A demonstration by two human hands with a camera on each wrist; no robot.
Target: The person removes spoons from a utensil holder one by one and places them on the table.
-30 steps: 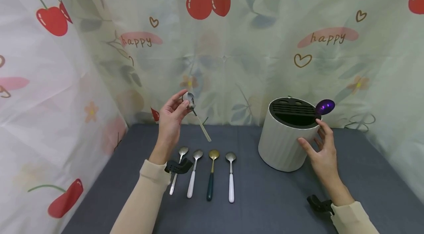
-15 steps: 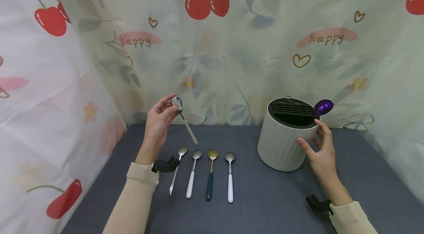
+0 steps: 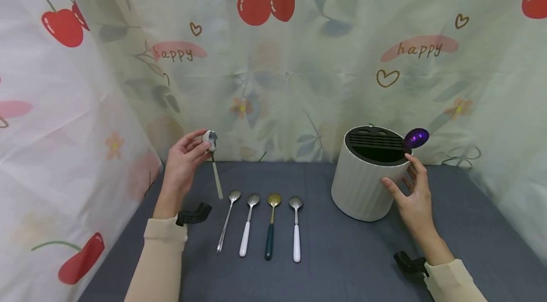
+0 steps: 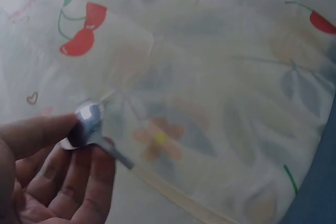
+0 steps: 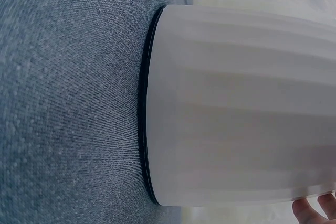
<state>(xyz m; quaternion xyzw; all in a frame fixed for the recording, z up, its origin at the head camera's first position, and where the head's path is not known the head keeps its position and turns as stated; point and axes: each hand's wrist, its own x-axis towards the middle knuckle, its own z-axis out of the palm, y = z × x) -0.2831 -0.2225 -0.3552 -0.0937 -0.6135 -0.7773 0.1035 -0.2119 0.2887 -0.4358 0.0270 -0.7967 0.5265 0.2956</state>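
Observation:
My left hand (image 3: 181,159) pinches a spoon (image 3: 217,178) by its shiny bowl, its pale cream handle hanging down over the back left of the table. In the left wrist view the thumb presses on the spoon's bowl (image 4: 89,120), with fingers behind it. To the right stands a white ribbed utensil holder (image 3: 363,188) with a black slotted top. My right hand (image 3: 414,202) rests on its right side, thumb on the front wall and fingertips near the rim. A purple spoon (image 3: 416,138) stands in the holder, bowl up, beside those fingertips.
Between the hands several spoons lie in a row: a silver one (image 3: 226,221), a white-handled one (image 3: 245,238), a gold one with dark green handle (image 3: 269,240) and another white-handled one (image 3: 297,242). A patterned curtain (image 3: 286,102) closes off the back of the grey table (image 3: 342,264).
My left hand has moved left and slightly down with the spoon, whose handle now hangs more nearly upright. The right hand stays on the utensil holder.

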